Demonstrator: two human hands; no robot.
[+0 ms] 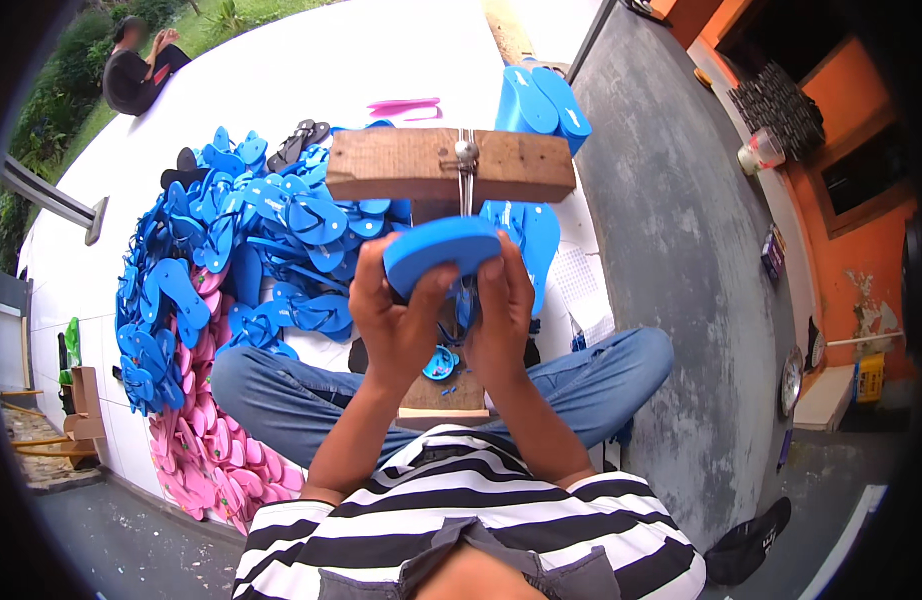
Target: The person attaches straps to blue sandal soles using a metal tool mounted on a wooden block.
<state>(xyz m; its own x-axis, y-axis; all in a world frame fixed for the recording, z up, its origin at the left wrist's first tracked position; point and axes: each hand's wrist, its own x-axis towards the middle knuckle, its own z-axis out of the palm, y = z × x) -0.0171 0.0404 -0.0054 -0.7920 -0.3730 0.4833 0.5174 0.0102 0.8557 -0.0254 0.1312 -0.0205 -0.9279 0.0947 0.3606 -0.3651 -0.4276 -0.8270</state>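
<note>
I hold a blue flip-flop [439, 245] up in front of me, one end turned toward me. My left hand [393, 310] is closed on its left side, thumb pressed on the near face. My right hand [498, 312] grips the right side, its thumb also toward me. Part of the strap shows between the hands, but the rest is hidden. Just beyond the flip-flop is a wooden crossbeam [381, 165] with a metal fitting [467, 152] and thin rods running down from it. Below my hands lies a small blue round dish [440, 363] with blue bits in it.
A large heap of blue flip-flops [316, 220] spreads to the left, with pink flip-flops [211, 450] nearer me. More blue flip-flops [529, 100] stand beyond the crossbeam. Printed paper [578, 285] lies to the right. A person [141, 65] sits far left. A black cap [749, 545] rests at lower right.
</note>
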